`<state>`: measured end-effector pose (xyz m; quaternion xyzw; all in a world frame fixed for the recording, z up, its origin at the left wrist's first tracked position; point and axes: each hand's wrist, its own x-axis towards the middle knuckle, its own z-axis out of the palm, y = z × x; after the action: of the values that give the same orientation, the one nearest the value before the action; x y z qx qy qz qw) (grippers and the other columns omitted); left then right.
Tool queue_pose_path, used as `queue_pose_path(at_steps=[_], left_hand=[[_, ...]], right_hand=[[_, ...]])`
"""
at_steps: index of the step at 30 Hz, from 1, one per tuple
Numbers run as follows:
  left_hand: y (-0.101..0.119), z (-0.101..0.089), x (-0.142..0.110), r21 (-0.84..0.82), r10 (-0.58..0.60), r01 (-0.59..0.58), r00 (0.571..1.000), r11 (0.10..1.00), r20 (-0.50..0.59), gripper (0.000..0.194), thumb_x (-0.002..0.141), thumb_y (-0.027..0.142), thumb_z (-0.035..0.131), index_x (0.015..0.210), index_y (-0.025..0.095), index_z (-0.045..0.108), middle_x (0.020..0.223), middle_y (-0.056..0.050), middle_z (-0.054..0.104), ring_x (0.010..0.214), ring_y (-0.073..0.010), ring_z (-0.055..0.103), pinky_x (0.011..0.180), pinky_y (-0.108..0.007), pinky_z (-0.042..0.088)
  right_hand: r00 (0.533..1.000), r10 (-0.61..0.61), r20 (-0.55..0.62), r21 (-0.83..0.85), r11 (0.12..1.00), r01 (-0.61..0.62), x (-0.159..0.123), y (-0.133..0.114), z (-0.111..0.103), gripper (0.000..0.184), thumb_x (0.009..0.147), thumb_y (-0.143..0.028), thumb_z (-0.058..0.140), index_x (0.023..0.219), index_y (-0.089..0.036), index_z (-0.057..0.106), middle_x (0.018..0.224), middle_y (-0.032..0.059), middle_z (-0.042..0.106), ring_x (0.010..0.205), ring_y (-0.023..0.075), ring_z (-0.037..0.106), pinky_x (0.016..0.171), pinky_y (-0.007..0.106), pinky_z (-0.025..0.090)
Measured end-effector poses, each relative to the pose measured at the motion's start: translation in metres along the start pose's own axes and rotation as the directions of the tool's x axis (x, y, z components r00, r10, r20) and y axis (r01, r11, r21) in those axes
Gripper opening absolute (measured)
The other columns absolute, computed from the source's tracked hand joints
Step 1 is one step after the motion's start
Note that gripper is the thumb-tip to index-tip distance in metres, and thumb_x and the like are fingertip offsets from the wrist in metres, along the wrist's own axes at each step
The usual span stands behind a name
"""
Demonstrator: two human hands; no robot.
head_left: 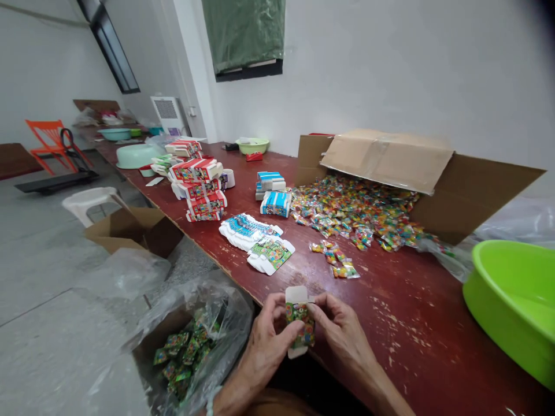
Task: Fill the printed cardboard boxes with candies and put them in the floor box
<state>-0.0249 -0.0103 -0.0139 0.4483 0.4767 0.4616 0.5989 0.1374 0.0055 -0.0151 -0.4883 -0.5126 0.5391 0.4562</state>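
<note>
Between my two hands is a small green printed candy box [300, 323], its white end flaps sticking out at top and bottom. My left hand [271, 329] grips its left side, thumb across the front. From the right, my right hand [340, 323] pinches the upper edge with thumb and fingers. Just beyond lie flattened boxes: a green one [273, 254] on top of a fanned row of blue ones [245, 228]. A few clear packets of colourful candy [336, 257] rest on the red table to the right of them.
A tipped cardboard box [385, 159] spills a heap of candy packets [359, 208]. Stacked red cartons [202, 190] and blue cartons [275, 202] stand behind. A green basin [511, 306] is at right; a plastic-lined box of filled green boxes [186, 352] sits below left.
</note>
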Motion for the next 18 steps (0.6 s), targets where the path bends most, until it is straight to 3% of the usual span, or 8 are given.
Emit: queue_pose_path(at_steps=[3, 6, 10, 14, 18], left_hand=[[-0.005, 0.003, -0.004, -0.067, 0.073, -0.078, 0.994, 0.995, -0.077, 0.063, 0.076, 0.041, 0.079, 0.127, 0.023, 0.047, 0.088, -0.003, 0.074, 0.073, -0.0197, 0.071, 0.069, -0.030, 0.056], [-0.010, 0.006, -0.006, -0.096, 0.078, -0.090, 0.989, 0.991, -0.122, 0.068, 0.076, 0.046, 0.078, 0.132, 0.023, 0.047, 0.101, -0.008, 0.074, 0.076, -0.0199, 0.071, 0.071, -0.031, 0.056], [-0.007, 0.002, -0.003, -0.089, 0.063, -0.071, 0.994, 0.994, -0.085, 0.056, 0.071, 0.047, 0.082, 0.114, 0.019, 0.060, 0.094, -0.007, 0.073, 0.078, -0.0188, 0.067, 0.071, -0.028, 0.053], [0.002, -0.005, -0.003, -0.023, 0.060, -0.060, 0.998, 0.998, 0.007, 0.035, 0.078, 0.047, 0.075, 0.096, 0.018, 0.066, 0.083, -0.002, 0.069, 0.075, -0.0161, 0.061, 0.069, -0.024, 0.048], [0.004, -0.010, -0.004, 0.078, 0.072, -0.070, 0.997, 0.995, -0.020, 0.032, 0.087, 0.051, 0.064, 0.089, 0.019, 0.068, 0.075, 0.001, 0.062, 0.069, -0.0146, 0.054, 0.065, -0.024, 0.045]], right_hand=[[0.999, -0.009, -0.042, 0.068, 0.998, 0.011, 0.001, 0.007, 0.004, 0.043, 0.085, -0.055, 0.071, 0.108, -0.020, 0.063, 0.084, 0.0047, 0.071, 0.073, 0.0196, 0.065, 0.065, 0.029, 0.052], [0.995, -0.037, -0.090, 0.174, 0.983, 0.052, 0.001, 0.016, 0.015, 0.052, 0.082, -0.058, 0.072, 0.118, -0.022, 0.059, 0.092, 0.0061, 0.072, 0.079, 0.0214, 0.068, 0.070, 0.031, 0.055], [0.998, -0.039, -0.054, 0.258, 0.965, 0.052, 0.002, 0.022, 0.023, 0.047, 0.078, -0.059, 0.075, 0.104, -0.020, 0.066, 0.096, 0.0069, 0.072, 0.087, 0.0223, 0.068, 0.078, 0.032, 0.055], [0.999, 0.037, 0.010, 0.165, 0.986, -0.038, 0.003, 0.021, 0.015, 0.048, 0.077, -0.064, 0.075, 0.081, -0.017, 0.064, 0.071, 0.0014, 0.064, 0.063, 0.0158, 0.058, 0.059, 0.026, 0.048], [0.990, 0.103, 0.097, 0.059, 0.992, -0.109, 0.002, 0.013, 0.009, 0.053, 0.073, -0.067, 0.075, 0.070, -0.016, 0.059, 0.058, -0.0023, 0.054, 0.052, 0.0109, 0.046, 0.051, 0.023, 0.037]])
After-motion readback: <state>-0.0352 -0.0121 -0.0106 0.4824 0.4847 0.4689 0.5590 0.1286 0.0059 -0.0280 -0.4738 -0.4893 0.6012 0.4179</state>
